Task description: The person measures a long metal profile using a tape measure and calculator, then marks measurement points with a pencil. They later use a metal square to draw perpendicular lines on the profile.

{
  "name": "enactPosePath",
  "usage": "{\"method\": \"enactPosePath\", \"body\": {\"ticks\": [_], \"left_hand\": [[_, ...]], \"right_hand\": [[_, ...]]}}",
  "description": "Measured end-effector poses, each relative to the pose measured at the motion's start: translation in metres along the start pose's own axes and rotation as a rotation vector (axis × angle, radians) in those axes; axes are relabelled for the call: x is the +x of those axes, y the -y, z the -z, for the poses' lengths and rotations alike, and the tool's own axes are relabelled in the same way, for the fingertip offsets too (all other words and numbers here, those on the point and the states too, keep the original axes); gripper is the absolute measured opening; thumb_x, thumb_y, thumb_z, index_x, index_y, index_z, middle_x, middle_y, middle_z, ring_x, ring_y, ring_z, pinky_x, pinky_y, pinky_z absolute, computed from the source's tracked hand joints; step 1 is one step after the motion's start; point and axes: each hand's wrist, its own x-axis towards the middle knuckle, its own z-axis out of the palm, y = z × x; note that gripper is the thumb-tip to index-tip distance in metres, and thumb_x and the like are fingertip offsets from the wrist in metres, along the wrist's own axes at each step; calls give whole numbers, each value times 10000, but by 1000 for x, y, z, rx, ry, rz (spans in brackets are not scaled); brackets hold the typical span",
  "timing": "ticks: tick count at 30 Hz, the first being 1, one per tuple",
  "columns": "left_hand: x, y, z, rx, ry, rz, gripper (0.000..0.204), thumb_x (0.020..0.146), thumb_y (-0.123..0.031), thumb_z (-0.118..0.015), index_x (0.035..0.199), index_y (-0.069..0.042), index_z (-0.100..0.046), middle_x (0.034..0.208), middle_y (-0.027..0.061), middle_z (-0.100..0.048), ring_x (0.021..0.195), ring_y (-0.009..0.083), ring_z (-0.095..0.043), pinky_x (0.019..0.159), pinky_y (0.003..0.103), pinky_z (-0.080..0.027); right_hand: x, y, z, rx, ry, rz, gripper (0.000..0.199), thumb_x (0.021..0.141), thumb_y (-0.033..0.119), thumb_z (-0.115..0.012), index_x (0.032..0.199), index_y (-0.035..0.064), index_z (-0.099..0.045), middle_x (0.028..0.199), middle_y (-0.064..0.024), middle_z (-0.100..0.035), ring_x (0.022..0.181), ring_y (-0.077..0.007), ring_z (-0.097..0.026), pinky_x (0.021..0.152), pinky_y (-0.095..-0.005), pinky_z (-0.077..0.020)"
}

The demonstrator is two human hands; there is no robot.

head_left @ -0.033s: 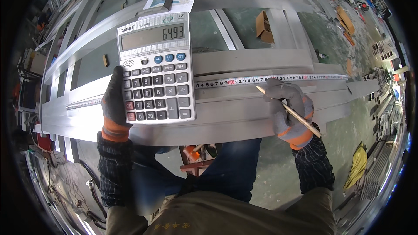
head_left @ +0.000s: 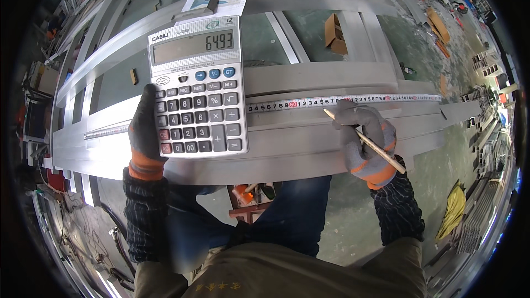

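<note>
The gloved left hand (head_left: 144, 132) grips a grey desk calculator (head_left: 197, 88); the right hand (head_left: 365, 140), fingers pinching a wooden pencil (head_left: 364, 140), marks along the tape measure (head_left: 342, 101) on the aluminium profile (head_left: 309, 143); next needs accurate tip placement.

— What's on the hands?

— Work gloves. The left hand (head_left: 146, 132) wears a dark, near-black knitted glove with an orange band at the cuff; the right hand (head_left: 365, 142) wears a grey one with orange stripes round the wrist.

— And the sleeves?

— Both forearms are in a dark knitted fabric with a fine pale check, ribbed and snug.

— Anything lower down?

— Blue jeans over the legs, creased at the knees, and at the bottom edge an olive-khaki garment — a jacket or apron, hard to tell — with small yellow embroidered characters.
</note>
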Motion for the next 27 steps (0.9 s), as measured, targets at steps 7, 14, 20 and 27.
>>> {"method": "enactPosePath", "body": {"ticks": [7, 14, 20, 27], "left_hand": [[-4, -13, -14, -319, 31, 106, 429, 1086, -311, -479, 1310, 43, -569, 1146, 148, -714, 963, 198, -736, 829, 320, -636], [-4, -8, -7, -282, 89, 57, 430, 1101, -280, -430, 1360, 49, -527, 1219, 180, -689, 1006, 212, -730, 858, 334, -634], [-3, -9, -3, -218, 57, 72, 406, 1099, -227, -438, 1391, 46, -510, 1243, 184, -678, 1034, 200, -723, 855, 323, -634], [-3, 3, 6, 76, -5, -68, 413, 1103, -227, -427, 1395, 56, -501, 1212, 176, -693, 1017, 193, -727, 846, 304, -631]], "right_hand": [[-5, -13, -1, -21, 7, 4, 287, 783, -26, -656, 1063, 28, -619, 1019, -107, -663, 868, -229, -674, 784, -320, -546], [-3, -18, -1, -27, -8, 35, 298, 772, -30, -629, 1063, 31, -625, 977, -82, -657, 761, -193, -643, 699, -297, -536], [-2, -14, -4, 8, 55, 36, 356, 822, 11, -707, 1163, 31, -609, 911, -47, -616, 671, -92, -545, 591, -223, -459], [-4, -18, -6, 111, 73, 35, 354, 871, 26, -701, 1201, 8, -573, 779, 11, -519, 550, -48, -427, 493, -202, -366]]}}
